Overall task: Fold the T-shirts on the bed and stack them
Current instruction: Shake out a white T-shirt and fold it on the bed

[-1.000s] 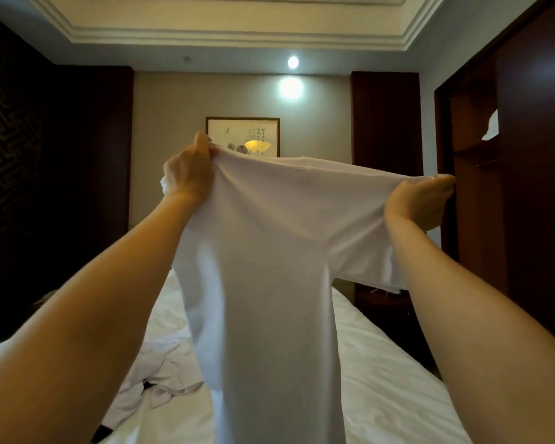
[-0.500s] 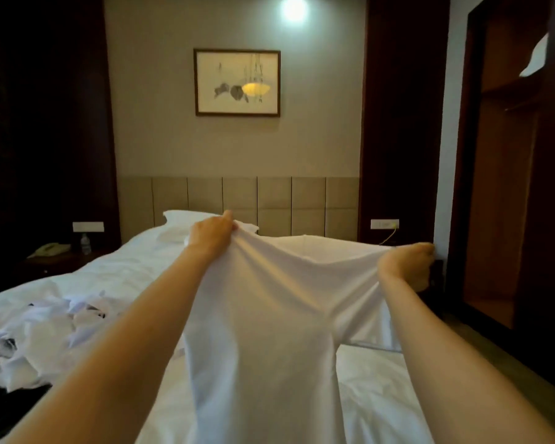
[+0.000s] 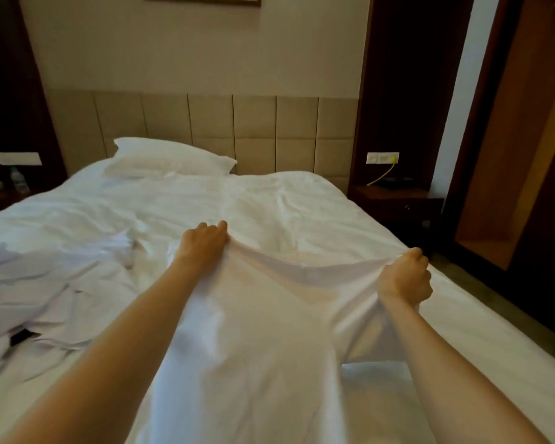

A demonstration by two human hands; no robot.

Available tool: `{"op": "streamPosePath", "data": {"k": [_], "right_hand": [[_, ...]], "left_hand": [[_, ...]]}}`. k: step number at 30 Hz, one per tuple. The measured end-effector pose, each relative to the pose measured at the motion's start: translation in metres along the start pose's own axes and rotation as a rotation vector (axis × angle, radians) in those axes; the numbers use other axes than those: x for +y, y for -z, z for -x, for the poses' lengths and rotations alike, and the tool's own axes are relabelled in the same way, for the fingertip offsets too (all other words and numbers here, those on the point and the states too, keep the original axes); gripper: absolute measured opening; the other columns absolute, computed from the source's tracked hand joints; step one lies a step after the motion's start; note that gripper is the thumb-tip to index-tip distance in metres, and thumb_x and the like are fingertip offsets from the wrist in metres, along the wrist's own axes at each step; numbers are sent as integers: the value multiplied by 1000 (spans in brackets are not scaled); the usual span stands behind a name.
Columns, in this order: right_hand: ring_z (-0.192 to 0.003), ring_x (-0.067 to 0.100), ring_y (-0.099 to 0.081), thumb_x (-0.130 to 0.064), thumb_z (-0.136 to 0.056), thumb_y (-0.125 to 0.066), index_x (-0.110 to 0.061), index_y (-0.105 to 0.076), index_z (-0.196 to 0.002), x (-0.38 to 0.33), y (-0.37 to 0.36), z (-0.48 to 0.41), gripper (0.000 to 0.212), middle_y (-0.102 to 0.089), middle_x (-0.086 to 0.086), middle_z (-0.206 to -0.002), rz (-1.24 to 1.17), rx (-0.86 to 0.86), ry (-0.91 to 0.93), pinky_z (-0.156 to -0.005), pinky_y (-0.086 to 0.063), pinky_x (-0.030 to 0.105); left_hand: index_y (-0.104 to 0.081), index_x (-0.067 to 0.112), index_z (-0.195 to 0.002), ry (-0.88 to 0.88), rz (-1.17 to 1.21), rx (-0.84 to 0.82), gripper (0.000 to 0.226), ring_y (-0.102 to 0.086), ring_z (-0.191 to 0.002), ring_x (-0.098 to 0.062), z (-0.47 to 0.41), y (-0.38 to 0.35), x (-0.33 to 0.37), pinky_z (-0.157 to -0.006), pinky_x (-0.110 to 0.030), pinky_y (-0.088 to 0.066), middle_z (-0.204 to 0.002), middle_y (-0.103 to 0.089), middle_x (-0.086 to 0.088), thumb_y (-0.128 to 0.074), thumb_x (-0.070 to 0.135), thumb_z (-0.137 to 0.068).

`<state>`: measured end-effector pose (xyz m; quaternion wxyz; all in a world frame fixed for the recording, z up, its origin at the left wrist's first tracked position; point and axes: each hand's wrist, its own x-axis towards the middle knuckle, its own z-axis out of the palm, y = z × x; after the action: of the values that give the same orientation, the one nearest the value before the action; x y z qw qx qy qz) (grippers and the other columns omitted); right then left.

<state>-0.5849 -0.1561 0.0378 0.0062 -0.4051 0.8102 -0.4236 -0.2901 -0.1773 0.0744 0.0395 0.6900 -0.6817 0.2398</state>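
A messy pile of white crumpled T-shirts point(image 3: 45, 283) lies on the left of the big white bed point(image 3: 302, 200). The left hand point(image 3: 202, 243) grips one shoulder of a soft white cotton T-shirt point(image 3: 253, 347). The shirt hangs stretched over the bed. The right hand point(image 3: 404, 277) grips its other shoulder tight.

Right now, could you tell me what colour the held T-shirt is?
Plain white T-shirt, head view.
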Motion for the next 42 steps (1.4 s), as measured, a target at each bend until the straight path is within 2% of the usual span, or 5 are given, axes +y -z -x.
{"op": "streamPosePath", "data": {"k": [10,17,28,36,42], "right_hand": [[-109,40,-56,-17,-97,-45,2,-37,-127,67,-121,-32,36,-57,23,-120,174,-235,-96,-83,-43,40],[-64,26,-55,-43,-79,-65,-4,-59,-91,86,-94,-47,41,-56,12,-75,-238,-612,-500,-55,-42,30],[-55,18,-62,3,-81,-60,-6,-64,-81,98,-55,-21,10,-66,9,-66,-835,-665,-554,-48,-50,21],[-81,26,-63,-45,-74,-73,-1,-61,-105,97,-39,-4,56,-64,16,-95,-569,-880,-586,-61,-51,32],[-87,30,-55,-7,-78,-68,5,-49,-126,54,-31,2,53,-55,17,-104,-411,-740,-371,-58,-44,27]], "left_hand": [[-59,5,-59,-136,-1,126,41,-56,-47,-28,-24,-175,44,-43,-24,-40,-45,-53,-10,-92,7,-35],[-29,11,-139,116,116,-46,54,-35,-128,-29,-10,-142,64,-104,-37,-27,-139,-36,-12,-50,16,-89],[-4,31,-150,-209,578,-480,55,3,-146,-21,47,-128,174,-117,-42,1,-159,6,0,-15,48,-100],[-2,30,-151,-191,622,-416,52,-1,-146,-23,57,-122,163,-116,-39,-2,-159,7,-6,-16,40,-102],[1,30,-151,-91,443,-292,52,9,-146,-23,63,-102,139,-116,-40,6,-158,12,-7,-17,36,-102]]}}
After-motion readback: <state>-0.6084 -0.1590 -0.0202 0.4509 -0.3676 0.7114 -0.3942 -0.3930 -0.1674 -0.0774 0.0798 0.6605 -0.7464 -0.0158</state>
